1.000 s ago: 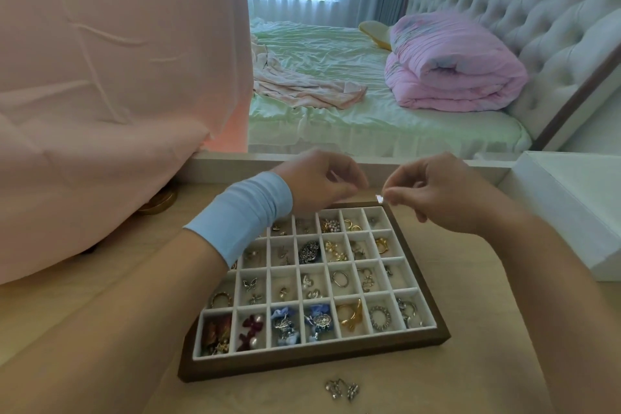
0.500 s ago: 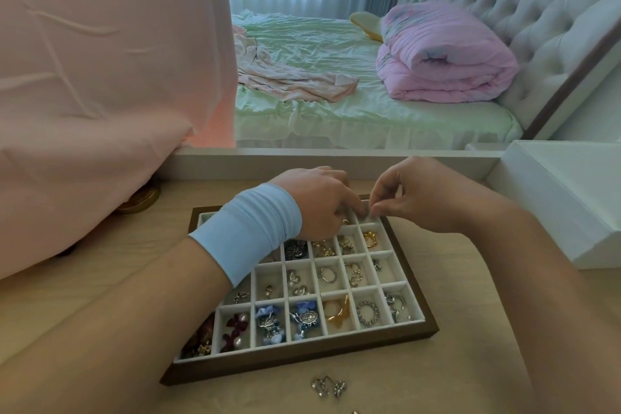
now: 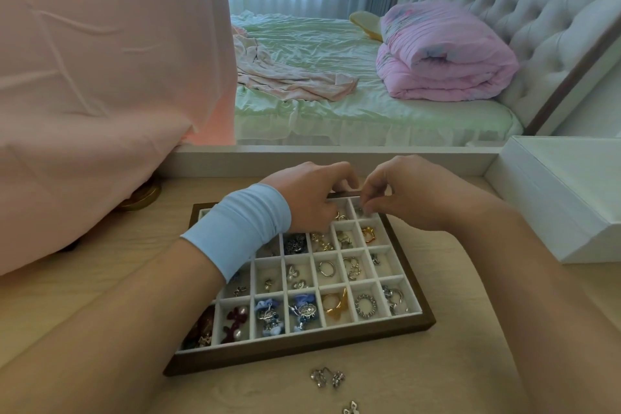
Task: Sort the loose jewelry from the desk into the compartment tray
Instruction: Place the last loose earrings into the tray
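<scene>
The compartment tray (image 3: pixel 426 321) has a dark wooden frame and white cells, most with rings, earrings or charms in them. It lies on the light wooden desk (image 3: pixel 453 363). My right hand (image 3: pixel 413 193) hovers over the far right corner cell, its fingertips pinched together on a small jewelry piece that I can barely see. My left hand (image 3: pixel 309 191), with a light blue wristband, is curled over the far row next to it; anything in its fingers is hidden. Loose silver earrings (image 3: pixel 327 377) lie on the desk in front of the tray, with another silver piece (image 3: pixel 351 408) at the bottom edge.
A white box (image 3: pixel 554 198) stands on the desk to the right of the tray. Pink cloth (image 3: pixel 100 77) hangs over the left side, with a gold round lid (image 3: pixel 142 197) under its edge. A white ledge (image 3: pixel 420 161) runs behind the tray.
Both hands have come down from above the tray's far edge to its far right corner cells. The right fingertips now reach into the corner cell.
</scene>
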The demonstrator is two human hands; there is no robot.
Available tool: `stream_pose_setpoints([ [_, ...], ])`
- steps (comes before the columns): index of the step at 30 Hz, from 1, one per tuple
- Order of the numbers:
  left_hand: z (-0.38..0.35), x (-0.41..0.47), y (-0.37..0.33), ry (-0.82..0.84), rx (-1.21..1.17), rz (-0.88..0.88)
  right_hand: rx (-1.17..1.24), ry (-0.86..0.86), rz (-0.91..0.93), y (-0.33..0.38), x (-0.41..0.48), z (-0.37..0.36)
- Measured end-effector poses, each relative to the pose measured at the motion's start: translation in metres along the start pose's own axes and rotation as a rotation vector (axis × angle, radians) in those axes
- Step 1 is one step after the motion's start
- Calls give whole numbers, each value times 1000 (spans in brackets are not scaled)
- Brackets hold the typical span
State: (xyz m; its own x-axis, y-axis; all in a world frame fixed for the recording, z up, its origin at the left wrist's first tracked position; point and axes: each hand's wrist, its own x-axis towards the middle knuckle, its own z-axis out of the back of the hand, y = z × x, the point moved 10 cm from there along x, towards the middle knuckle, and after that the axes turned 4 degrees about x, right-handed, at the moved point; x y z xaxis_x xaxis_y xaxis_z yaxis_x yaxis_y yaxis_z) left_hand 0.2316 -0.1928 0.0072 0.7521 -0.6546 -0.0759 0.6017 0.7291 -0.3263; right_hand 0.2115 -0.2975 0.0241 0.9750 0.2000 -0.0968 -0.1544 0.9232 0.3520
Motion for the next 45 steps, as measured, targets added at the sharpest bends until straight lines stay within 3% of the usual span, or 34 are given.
stream_pose_setpoints([
  [10,0,2,-2,-2,6,-2,-190,-29,-75,1,2,-4],
  [17,-2,-3,-6,-14,32,-13,-187,56,-128,2,-3,-8],
  [22,15,-20,-11,-191,49,-60,-135,31,-111,7,-7,2],
  [27,34,-67,-23,-373,-23,-99,-68,22,-39,26,-12,9],
  [35,27,-150,-46,-420,-25,-164,54,129,235,101,-63,-5],
  [45,-13,-189,-64,-438,225,-121,-125,186,202,100,-125,-59],
])
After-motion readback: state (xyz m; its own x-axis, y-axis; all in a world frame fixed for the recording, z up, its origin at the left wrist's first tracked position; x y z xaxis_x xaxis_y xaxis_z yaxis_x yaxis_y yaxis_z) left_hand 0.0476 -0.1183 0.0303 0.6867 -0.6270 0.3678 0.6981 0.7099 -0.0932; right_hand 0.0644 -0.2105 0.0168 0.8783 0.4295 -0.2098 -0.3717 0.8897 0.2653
